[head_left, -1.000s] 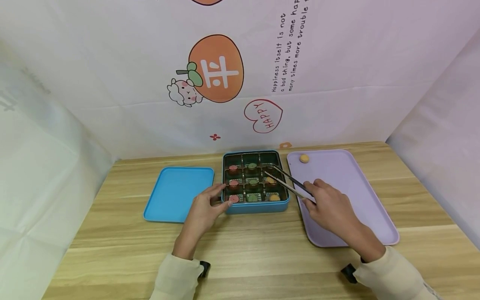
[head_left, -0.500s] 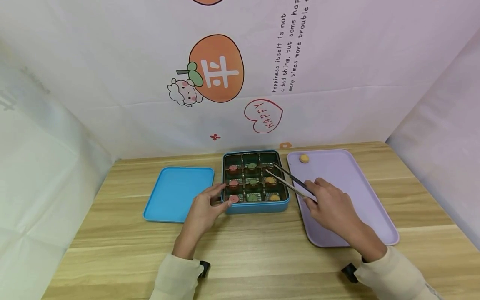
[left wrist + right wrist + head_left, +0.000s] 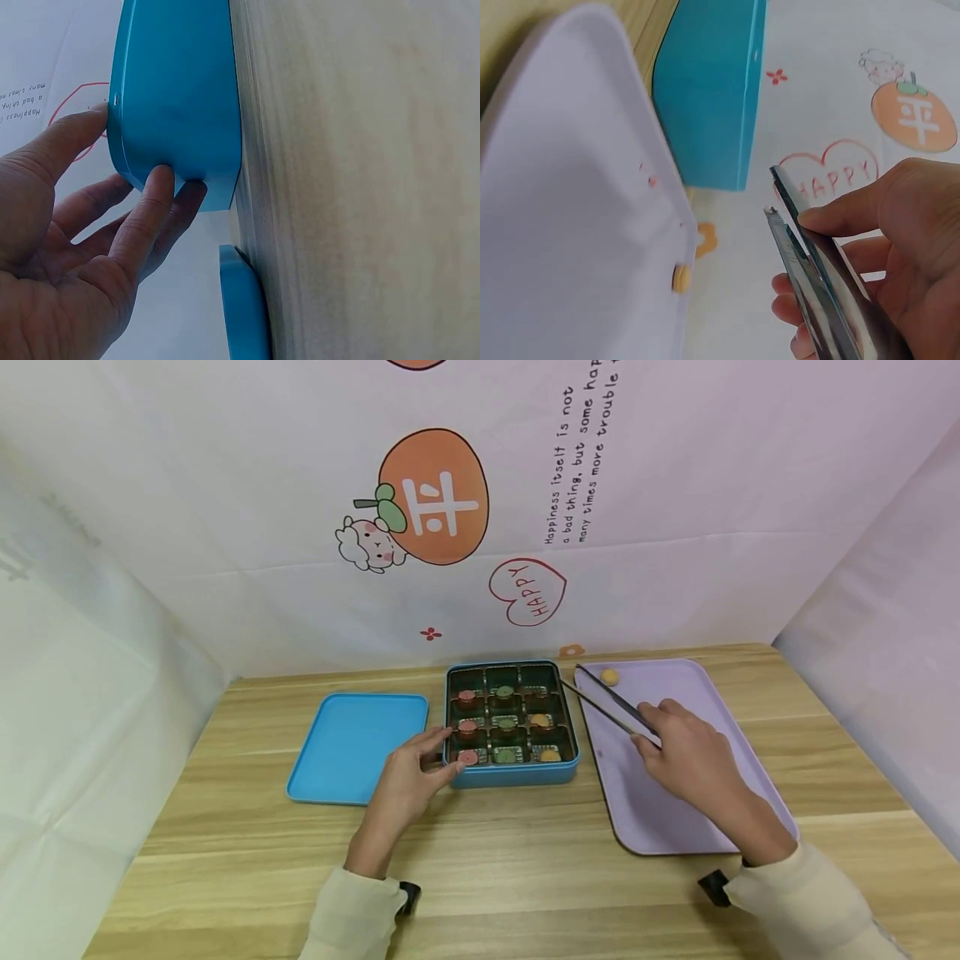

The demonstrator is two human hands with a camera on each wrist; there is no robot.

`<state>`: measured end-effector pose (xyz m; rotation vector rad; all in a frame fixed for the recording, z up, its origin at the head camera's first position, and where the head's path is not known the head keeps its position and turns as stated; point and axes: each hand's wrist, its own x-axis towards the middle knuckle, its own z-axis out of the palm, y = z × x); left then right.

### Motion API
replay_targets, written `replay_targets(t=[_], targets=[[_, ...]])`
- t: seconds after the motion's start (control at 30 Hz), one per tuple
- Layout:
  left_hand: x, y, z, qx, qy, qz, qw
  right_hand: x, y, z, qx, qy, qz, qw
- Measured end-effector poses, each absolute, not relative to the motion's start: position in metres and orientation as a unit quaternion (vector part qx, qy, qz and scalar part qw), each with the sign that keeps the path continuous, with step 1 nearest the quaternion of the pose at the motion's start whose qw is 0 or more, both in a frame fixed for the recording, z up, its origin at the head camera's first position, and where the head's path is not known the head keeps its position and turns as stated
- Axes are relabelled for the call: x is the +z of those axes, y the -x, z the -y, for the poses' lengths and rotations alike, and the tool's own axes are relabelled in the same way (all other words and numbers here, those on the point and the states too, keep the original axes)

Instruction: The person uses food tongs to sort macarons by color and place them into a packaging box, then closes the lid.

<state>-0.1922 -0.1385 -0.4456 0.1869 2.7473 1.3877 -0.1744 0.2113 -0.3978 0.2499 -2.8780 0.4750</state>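
My left hand (image 3: 408, 779) is at the front left corner of a blue square tin (image 3: 513, 777), thumb and fingertips touching its rim and side. Inside the tin, a divided insert holds round cookies: pink ones (image 3: 467, 727) at left, green ones (image 3: 507, 724) in the middle, yellow ones (image 3: 550, 755) at right. The back right compartment shows only a clear cup (image 3: 537, 690). My right hand (image 3: 686, 760) grips metal tongs (image 3: 617, 697). Their tips are apart with nothing between them, near the tin's right edge and the tray's left edge. One yellow cookie (image 3: 609, 677) lies in the tray's back left corner.
The lilac tray (image 3: 697, 735) lies right of the tin. A flat blue lid (image 3: 360, 747) lies to its left on the wooden table (image 3: 525, 877). Behind stands a white printed cloth (image 3: 300, 610), with more cloth at both sides.
My right hand has carried the tongs right and away from over the tin, toward the tray's back left corner. My left hand and the cookies have stayed put.
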Motion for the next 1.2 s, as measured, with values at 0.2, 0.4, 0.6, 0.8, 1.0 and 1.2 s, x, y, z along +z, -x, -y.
replay_targets(t=[0.2,0.4,0.6,0.8,1.0,1.2], targets=[[-0.445,0.192,0.139,0.452,-0.061,-0.889,0.03,-0.406,0.186,-0.227,0.154,-0.067,0.981,0.102],[-0.445,0.192,0.139,0.459,-0.059,-0.886,0.034,-0.417,0.197,-0.239,0.135,-0.056,0.984,0.097],[-0.445,0.192,0.139,0.454,-0.055,-0.889,0.033,-0.421,0.206,-0.248,0.129,-0.054,0.987,0.077],[-0.444,0.191,0.139,0.455,-0.056,-0.888,0.035,-0.423,0.213,-0.252,0.129,-0.048,0.989,0.063],[-0.442,0.19,0.138,0.451,-0.056,-0.89,0.031,-0.426,0.218,-0.254,0.132,-0.036,0.989,0.051],[-0.443,0.191,0.138,0.45,-0.057,-0.891,0.029,-0.428,0.222,-0.256,0.141,-0.03,0.989,0.038]])
